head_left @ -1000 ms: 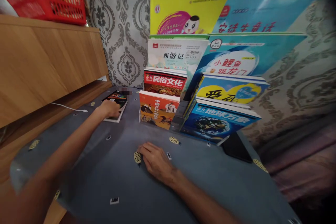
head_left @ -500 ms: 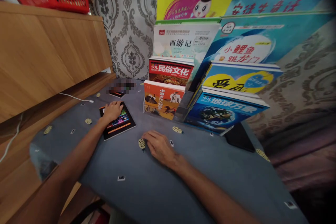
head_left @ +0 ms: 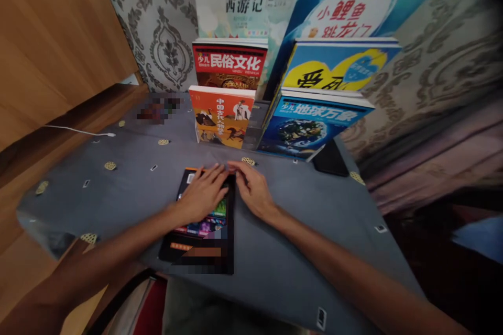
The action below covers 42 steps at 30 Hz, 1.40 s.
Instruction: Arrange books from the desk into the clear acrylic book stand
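At far left, white cable [head_left: 78, 130]: loose end lying on the bench [head_left: 275, 272], plugged into nothing afaict.
Dark book [head_left: 204, 227]: closed, flat nr the bench's front edge, part of the cover pixelated.
L hand [head_left: 202, 193]: palm down, fingers spread over the bk's upper part, prob to stop it sliding.
R hand [head_left: 255, 188]: loosely curled by its top right corner, can't tell if it's touching or pinching; maybe there to steady it.
Grey rack [head_left: 253, 136]: holds upright bks in stepped rows, orange book [head_left: 223, 118] front left, blue book [head_left: 310, 125] front right; shorter ones fwd, prob so titles show.
Black slab [head_left: 332, 159]: flat just beside the rack, phone imo, prob parked outta the way.
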Motion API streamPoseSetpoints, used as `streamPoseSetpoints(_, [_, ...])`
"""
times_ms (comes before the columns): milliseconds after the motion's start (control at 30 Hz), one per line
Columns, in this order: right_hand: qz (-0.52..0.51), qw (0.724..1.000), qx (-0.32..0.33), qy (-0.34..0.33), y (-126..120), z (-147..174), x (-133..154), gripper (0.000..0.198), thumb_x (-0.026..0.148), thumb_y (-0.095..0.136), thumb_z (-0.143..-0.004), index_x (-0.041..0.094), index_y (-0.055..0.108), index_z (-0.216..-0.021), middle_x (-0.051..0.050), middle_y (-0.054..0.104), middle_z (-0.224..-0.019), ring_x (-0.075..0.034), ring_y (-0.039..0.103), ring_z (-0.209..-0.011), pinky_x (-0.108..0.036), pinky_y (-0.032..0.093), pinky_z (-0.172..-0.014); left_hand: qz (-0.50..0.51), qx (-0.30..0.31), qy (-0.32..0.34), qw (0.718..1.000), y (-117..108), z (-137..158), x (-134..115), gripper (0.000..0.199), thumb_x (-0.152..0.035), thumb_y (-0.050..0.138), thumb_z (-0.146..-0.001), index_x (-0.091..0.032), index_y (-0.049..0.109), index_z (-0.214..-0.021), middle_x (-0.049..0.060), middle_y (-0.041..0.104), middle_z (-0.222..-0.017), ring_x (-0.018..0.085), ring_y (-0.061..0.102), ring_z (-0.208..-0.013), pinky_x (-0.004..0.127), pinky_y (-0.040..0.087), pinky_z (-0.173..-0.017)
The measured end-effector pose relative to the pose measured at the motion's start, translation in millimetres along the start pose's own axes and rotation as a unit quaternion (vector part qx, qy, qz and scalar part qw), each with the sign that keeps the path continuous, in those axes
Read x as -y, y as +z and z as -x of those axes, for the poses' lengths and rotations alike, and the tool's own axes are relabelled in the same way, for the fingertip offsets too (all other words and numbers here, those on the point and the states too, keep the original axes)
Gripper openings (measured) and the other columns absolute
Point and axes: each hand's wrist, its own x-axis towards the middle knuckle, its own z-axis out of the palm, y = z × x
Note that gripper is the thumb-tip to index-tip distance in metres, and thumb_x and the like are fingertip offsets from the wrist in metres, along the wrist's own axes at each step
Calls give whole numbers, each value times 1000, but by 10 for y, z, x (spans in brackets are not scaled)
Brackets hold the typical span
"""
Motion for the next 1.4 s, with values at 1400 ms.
streamPoseSetpoints(1400, [241,950,197,-16,-1328,757,-344,44,26,50,-100,14,54,-142,-16,57,-147,-27,48,-142,-53,39,-118,54,1,57,997,449,-997,-819,33,-12,39,-98,-14,55,-127,16,56,-141,29,48,-137,53,37,-117])
